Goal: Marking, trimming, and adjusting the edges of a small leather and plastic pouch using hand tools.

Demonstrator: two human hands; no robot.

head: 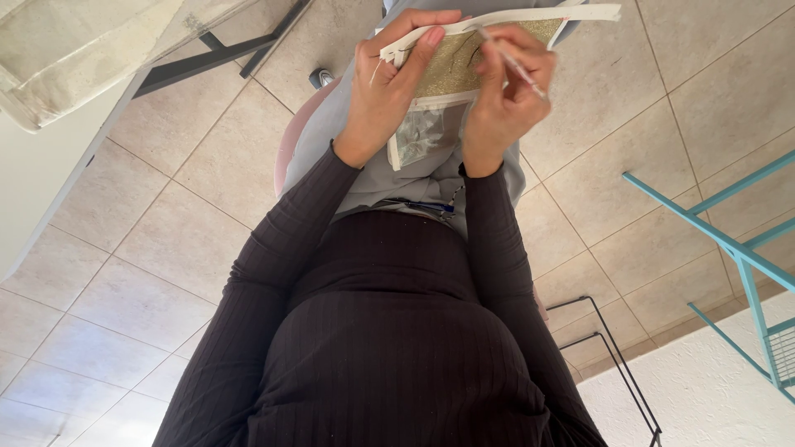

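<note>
Both hands are raised over my lap on a flat fabric piece [451, 70] with a gold glittery panel, white edging and a clear plastic part below. My left hand [387, 87] grips its left edge, thumb on top near the white border. My right hand [503, 95] rests on its right side and pinches a thin pale stick-like tool [511, 60], held slanted across the gold panel. The tool's tip is too small to make out. A white strip of the edging [580, 13] sticks out to the right.
I sit on a pink seat [290, 141] above a beige tiled floor [166, 232]. A white table [41, 165] with a clear cover stands at the left, a teal metal frame [729, 240] at the right, and thin black wire legs [613, 348] at the lower right.
</note>
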